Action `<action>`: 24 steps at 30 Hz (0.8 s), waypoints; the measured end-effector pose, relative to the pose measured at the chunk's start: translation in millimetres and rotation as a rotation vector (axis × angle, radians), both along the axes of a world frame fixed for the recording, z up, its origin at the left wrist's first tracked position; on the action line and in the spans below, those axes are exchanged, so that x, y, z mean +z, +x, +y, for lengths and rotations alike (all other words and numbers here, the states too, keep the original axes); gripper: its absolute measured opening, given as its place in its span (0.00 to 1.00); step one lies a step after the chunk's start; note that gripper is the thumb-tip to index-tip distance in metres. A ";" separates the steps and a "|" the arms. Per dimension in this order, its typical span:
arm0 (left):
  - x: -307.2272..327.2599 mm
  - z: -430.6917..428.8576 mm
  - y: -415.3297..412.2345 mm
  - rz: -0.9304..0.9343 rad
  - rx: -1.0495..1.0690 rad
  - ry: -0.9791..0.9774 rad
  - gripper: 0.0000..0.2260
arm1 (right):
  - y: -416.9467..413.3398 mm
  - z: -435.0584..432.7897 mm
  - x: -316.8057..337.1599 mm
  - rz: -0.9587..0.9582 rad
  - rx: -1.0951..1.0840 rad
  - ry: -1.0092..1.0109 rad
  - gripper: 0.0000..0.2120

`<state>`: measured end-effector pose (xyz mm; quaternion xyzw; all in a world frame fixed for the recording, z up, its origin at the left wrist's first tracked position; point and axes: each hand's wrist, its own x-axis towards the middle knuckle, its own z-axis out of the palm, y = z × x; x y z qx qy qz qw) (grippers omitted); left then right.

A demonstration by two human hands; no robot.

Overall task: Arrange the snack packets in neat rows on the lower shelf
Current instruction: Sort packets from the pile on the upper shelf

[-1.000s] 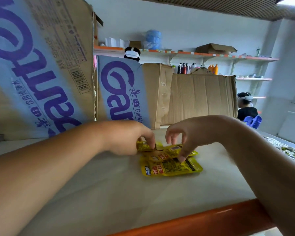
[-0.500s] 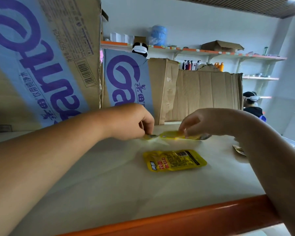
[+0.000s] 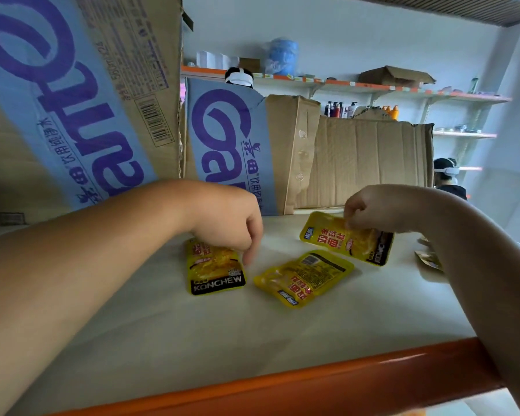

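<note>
Head view: three flat, glossy yellow snack packets lie on the smooth pale shelf (image 3: 192, 340). Curled fingers of the left hand (image 3: 231, 223) grip the KONCHEW packet (image 3: 215, 271). The right hand (image 3: 373, 210) pinches the right packet (image 3: 342, 240). The middle packet (image 3: 305, 277) lies loose between them. Corrugated cardboard boxes (image 3: 357, 163) stand behind.

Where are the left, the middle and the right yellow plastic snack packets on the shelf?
Left yellow plastic snack packet (image 3: 216, 273): head view, on its lower printed front.
Middle yellow plastic snack packet (image 3: 305, 277): head view, on its back label.
Right yellow plastic snack packet (image 3: 336, 240): head view, on its printed front.
</note>
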<state>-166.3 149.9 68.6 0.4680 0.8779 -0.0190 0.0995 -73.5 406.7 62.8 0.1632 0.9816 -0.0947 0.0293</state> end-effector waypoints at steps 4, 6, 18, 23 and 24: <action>2.2 3.9 0.1 0.228 0.236 -0.173 0.21 | -0.8 -3.9 -1.9 -0.071 -0.006 0.077 0.24; 0.1 4.0 3.6 0.221 0.368 -0.286 0.30 | -2.4 -10.9 -3.4 -0.096 0.031 0.105 0.27; 4.4 -2.8 -8.2 0.054 0.313 -0.214 0.16 | -2.0 -17.6 -4.8 -0.094 0.061 0.105 0.14; 4.6 -4.3 -9.2 0.036 0.291 -0.251 0.20 | -4.2 -18.3 -3.2 -0.147 0.057 0.157 0.13; 4.6 -3.8 -8.8 0.055 0.279 -0.255 0.20 | -5.4 -19.2 -3.0 -0.157 0.052 0.171 0.14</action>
